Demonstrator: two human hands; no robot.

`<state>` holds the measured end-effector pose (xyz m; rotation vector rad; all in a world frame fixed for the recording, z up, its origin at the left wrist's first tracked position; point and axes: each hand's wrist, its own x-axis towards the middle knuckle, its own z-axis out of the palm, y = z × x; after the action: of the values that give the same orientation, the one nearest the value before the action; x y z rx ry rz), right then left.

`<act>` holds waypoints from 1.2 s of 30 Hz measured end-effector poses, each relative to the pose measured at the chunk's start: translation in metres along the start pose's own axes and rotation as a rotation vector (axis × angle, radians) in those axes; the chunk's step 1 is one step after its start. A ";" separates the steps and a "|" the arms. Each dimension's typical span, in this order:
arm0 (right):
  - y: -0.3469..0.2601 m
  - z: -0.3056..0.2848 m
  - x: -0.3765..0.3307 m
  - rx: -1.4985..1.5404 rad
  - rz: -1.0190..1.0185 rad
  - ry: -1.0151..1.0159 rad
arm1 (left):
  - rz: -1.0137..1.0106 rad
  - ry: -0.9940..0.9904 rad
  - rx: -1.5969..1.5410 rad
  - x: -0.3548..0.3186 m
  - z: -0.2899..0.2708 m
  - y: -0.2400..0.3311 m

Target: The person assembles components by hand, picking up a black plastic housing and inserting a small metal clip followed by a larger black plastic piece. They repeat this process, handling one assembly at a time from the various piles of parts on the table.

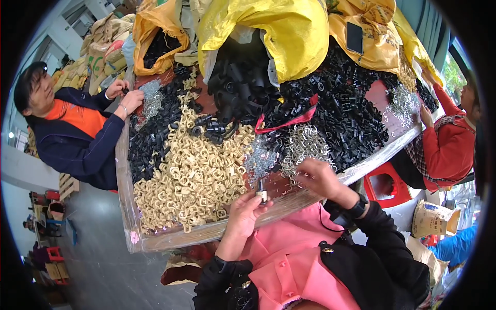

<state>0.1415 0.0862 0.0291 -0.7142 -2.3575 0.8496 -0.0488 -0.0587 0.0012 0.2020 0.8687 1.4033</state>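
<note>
At the table's near edge, my left hand (243, 213) is closed, its fingertips pinching a small black fitting with a pale band (262, 195), held upright. My right hand (325, 180) hangs over the near side of a heap of silver metal clips (307, 146). Its fingers are bent but apart, and nothing shows between them. Between the hands and slightly farther off lies a small pile of grey screws or pins (260, 159). A large heap of beige plastic rings (194, 178) spreads left of my left hand.
Wood edging (281, 209) borders the table. Black plastic parts (346, 111) are heaped beyond, by a red strap (289, 121) and a yellow sack (263, 31) spilling black pieces. A phone (354, 37) lies on an orange sack. Two people work at the left and right sides.
</note>
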 end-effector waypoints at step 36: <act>-0.051 0.029 0.011 0.571 0.170 -0.105 | 0.052 0.005 0.031 -0.008 0.033 0.010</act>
<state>0.1001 0.0476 0.0484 -0.6366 -1.9983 1.5776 -0.0352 -0.0523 0.0331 0.2461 0.8949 1.4400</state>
